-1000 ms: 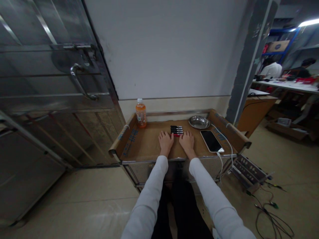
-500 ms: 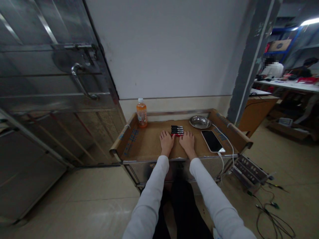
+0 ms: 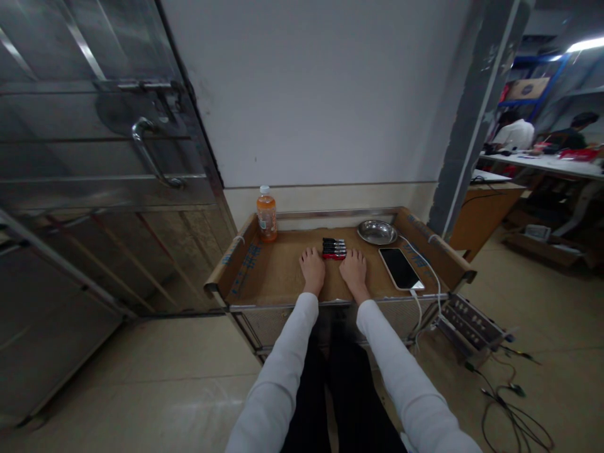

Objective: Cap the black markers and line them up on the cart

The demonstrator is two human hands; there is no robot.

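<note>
Several black markers and a red one nearest me form a compact row of markers on the cardboard-lined cart top. My left hand lies palm down just left of the row, fingers stretched forward, a small gap between it and the markers. On the other side, my right hand rests flat on the cardboard, its thumb side close to the right end of the red marker; whether it touches I cannot tell. Neither hand holds anything.
An orange drink bottle stands at the back left. A round metal dish sits back right, with a phone in front, its white cable hanging over the edge. Raised cardboard sides border the cart. People sit at a far table.
My left hand has drawn slightly left, away from the markers. My right hand has hardly moved, and the markers keep their row. The view has shifted a little.
</note>
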